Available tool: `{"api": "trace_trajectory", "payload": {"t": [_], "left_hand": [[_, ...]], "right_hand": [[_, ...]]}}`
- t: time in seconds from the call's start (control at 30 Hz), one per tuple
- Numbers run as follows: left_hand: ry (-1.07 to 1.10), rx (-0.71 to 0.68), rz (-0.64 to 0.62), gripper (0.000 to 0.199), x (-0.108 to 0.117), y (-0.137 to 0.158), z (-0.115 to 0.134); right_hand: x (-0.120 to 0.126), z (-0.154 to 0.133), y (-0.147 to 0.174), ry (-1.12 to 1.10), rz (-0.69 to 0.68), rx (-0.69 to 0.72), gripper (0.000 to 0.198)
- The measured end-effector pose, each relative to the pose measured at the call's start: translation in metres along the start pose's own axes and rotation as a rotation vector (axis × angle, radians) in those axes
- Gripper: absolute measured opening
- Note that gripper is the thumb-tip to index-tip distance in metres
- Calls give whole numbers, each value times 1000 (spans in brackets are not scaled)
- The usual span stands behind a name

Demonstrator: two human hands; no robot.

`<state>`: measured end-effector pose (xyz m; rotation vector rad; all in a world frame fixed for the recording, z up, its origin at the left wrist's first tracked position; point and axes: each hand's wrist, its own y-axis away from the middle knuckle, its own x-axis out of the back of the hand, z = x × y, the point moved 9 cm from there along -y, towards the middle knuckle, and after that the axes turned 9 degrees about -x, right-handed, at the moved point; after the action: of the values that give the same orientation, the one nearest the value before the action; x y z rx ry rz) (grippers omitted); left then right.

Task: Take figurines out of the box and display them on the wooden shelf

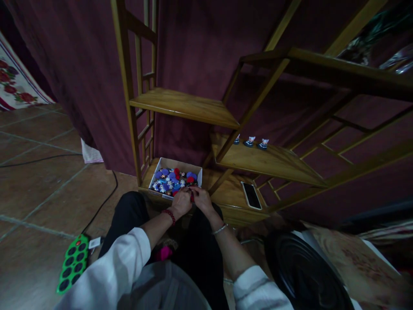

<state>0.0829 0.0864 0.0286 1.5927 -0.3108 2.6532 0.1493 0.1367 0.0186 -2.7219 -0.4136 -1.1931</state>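
Observation:
My left hand (182,201) and my right hand (202,199) meet at the near right corner of a white cardboard box (200,177). Their fingers are closed together around a small red and dark thing (192,196), mostly covered by the fingers, so its kind cannot be made out. Inside the box lie many small toy figurines (170,184) in blue, white, purple, red and black. The box rests on the lowest board of a wooden shelf, just in front of my knees.
Small figurines (249,141) stand in a row on a wooden shelf board (274,165). Below them lies a phone with a white rim (251,195). A green power strip (73,263) with a cord is on the tiled floor at left. A black round object (306,271) is at lower right.

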Motion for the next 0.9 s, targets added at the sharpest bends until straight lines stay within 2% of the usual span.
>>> {"api": "trace_trajectory", "payload": {"t": [0.27,0.43,0.57,0.7,0.9], "left_hand": [[-38,63,-41,35,-12,12,-28],[-83,58,-55,27,-13,15,-43],[-107,91,-106,28,-17,17,-55],[-114,42,-178,30,-26,15,-58],[-66,33,-204,31,-35,7,-65]], "right_hand": [[-23,3,-4,45,-32,-7,25],[-24,12,-6,110,33,-14,23],[-24,19,-7,154,69,-26,22],[-25,21,-6,132,100,-5,22],[-24,25,-6,54,165,13,29]]}}
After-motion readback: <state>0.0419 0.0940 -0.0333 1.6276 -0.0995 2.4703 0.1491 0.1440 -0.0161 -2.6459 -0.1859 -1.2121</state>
